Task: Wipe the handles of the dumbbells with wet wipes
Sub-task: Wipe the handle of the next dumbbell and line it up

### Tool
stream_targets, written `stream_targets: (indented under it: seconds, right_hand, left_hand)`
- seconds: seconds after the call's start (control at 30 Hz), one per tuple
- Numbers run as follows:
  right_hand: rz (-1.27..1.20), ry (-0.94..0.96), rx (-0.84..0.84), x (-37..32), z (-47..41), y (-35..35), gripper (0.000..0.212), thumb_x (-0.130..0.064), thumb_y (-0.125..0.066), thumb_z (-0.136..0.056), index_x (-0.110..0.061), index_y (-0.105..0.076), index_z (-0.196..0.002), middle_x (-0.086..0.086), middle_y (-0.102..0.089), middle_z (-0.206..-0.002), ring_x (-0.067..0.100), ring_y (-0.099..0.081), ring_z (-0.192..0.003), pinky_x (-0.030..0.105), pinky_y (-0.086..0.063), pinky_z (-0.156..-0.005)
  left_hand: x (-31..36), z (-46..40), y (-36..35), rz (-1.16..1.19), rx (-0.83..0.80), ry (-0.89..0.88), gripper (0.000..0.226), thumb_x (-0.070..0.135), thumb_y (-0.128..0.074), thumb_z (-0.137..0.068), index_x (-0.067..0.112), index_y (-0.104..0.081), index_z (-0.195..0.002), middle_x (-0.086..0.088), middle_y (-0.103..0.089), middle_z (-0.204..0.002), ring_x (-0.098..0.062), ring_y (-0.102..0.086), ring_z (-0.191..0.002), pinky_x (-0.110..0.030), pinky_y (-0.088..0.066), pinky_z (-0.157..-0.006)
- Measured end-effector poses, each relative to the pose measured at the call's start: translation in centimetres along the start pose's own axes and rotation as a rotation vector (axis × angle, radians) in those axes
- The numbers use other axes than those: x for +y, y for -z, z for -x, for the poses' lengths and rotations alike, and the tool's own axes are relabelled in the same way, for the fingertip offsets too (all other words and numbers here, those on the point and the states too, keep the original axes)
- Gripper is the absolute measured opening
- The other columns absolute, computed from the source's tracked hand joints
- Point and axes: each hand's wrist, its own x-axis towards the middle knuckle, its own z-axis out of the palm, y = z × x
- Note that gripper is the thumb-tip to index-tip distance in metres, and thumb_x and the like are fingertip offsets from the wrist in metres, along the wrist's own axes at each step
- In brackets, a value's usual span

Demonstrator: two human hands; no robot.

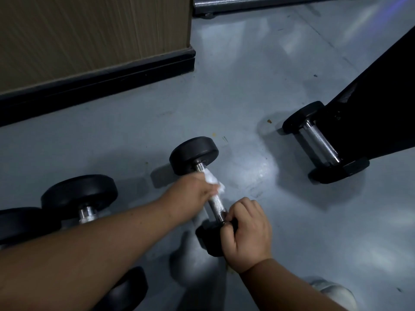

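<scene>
Trouble could come if the dumbbell [203,194] on the grey floor [247,86] rolls: right hand [246,234] grips its near head, left hand [190,194] pinches the wet wipe [213,179] around the handle [216,204].

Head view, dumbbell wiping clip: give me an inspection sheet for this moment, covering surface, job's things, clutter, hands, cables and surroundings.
Surface: grey floor, glossy, with small specks and scuffs.
Job's things: middle dumbbell lies on the floor; a white wet wipe is wrapped on its metal handle. A second dumbbell lies to the left, a third dumbbell to the right.
Clutter: a black weight at the bottom edge, partly hidden.
Hands: left hand grips the wipe around the handle; right hand grips the near end weight.
Cables: nothing seen.
Surroundings: brown panel with black baseboard; black slanted frame; metal bar; light shoe.
</scene>
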Motion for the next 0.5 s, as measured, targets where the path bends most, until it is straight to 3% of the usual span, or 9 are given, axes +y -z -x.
stream_targets:
  seconds: [0.07, 0.1, 0.2, 0.27, 0.3, 0.37, 0.5]
  right_hand:
    - [-0.001, -0.002, -0.001, -0.1, 0.0, 0.0, 0.007, -0.019, -0.050, -0.067, -0.012, -0.050, -0.067, -0.001, -0.047, -0.072, 0.023, -0.042, -0.068, 0.037, -0.035, -0.058]
    - [0.003, -0.003, -0.002, -0.1, 0.1, 0.0, 0.007, -0.019, -0.050, -0.067, -0.012, -0.050, -0.067, -0.002, -0.047, -0.072, 0.022, -0.042, -0.068, 0.037, -0.035, -0.058]
    - [0.003, -0.005, -0.003, 0.0, 0.1, 0.0, 0.007, -0.019, -0.050, -0.066, -0.013, -0.050, -0.068, -0.001, -0.047, -0.073, 0.023, -0.042, -0.068, 0.037, -0.035, -0.058]
    - [-0.002, -0.005, -0.001, 0.2, 0.0, 0.0, 0.007, -0.020, -0.050, -0.067, -0.013, -0.050, -0.068, -0.001, -0.047, -0.073, 0.023, -0.042, -0.069, 0.037, -0.035, -0.058]
    - [-0.004, -0.004, -0.001, 0.2, 0.0, 0.0, 0.007, -0.020, -0.050, -0.067, -0.013, -0.050, -0.068, -0.001, -0.047, -0.073, 0.023, -0.042, -0.069, 0.037, -0.035, -0.058]
    - [-0.007, -0.004, -0.002, 0.3, 0.0, 0.0, 0.007, -0.020, -0.050, -0.067, -0.013, -0.050, -0.069, -0.002, -0.047, -0.073, 0.022, -0.042, -0.068, 0.036, -0.035, -0.058]
    - [-0.003, -0.006, 0.000, 0.1, -0.1, 0.1, 0.007, -0.020, -0.050, -0.066, -0.013, -0.050, -0.068, -0.002, -0.047, -0.073, 0.023, -0.042, -0.068, 0.035, -0.034, -0.058]
  left_hand:
    - [-0.6, -0.5, 1.3, 0.019, 0.149, 0.025, 0.020, 0.022, -0.067, -0.097, 0.019, -0.077, -0.113, -0.004, -0.072, -0.110, -0.010, -0.062, -0.103, -0.001, -0.034, -0.088]
    - [-0.7, -0.5, 1.2, 0.023, 0.180, 0.018, 0.019, 0.018, -0.068, -0.095, 0.015, -0.077, -0.112, -0.004, -0.073, -0.107, -0.008, -0.061, -0.101, 0.000, -0.035, -0.087]
    - [0.6, 0.7, -0.3, 0.037, 0.158, 0.026, 0.017, 0.016, -0.069, -0.092, 0.010, -0.071, -0.108, -0.006, -0.071, -0.104, -0.013, -0.059, -0.096, -0.013, -0.040, -0.083]
    - [1.4, 1.6, -1.5, 0.027, 0.089, -0.077, 0.004, 0.013, -0.067, -0.091, 0.009, -0.067, -0.093, -0.004, -0.066, -0.092, -0.013, -0.055, -0.086, -0.006, -0.037, -0.079]
    - [1.8, 1.9, -1.9, 0.005, 0.012, -0.122, 0.008, 0.015, -0.064, -0.091, 0.009, -0.065, -0.086, -0.003, -0.063, -0.086, -0.013, -0.054, -0.082, -0.009, -0.041, -0.080]
    - [1.5, 1.7, -1.9, -0.028, -0.086, -0.135, 0.017, 0.022, -0.059, -0.093, 0.010, -0.064, -0.082, -0.003, -0.059, -0.084, -0.017, -0.056, -0.082, -0.028, -0.047, -0.079]
    - [-0.2, -0.8, 0.7, -0.027, 0.118, 0.058, 0.018, 0.015, -0.068, -0.093, 0.004, -0.064, -0.079, -0.008, -0.060, -0.084, -0.024, -0.057, -0.080, -0.025, -0.035, -0.069]
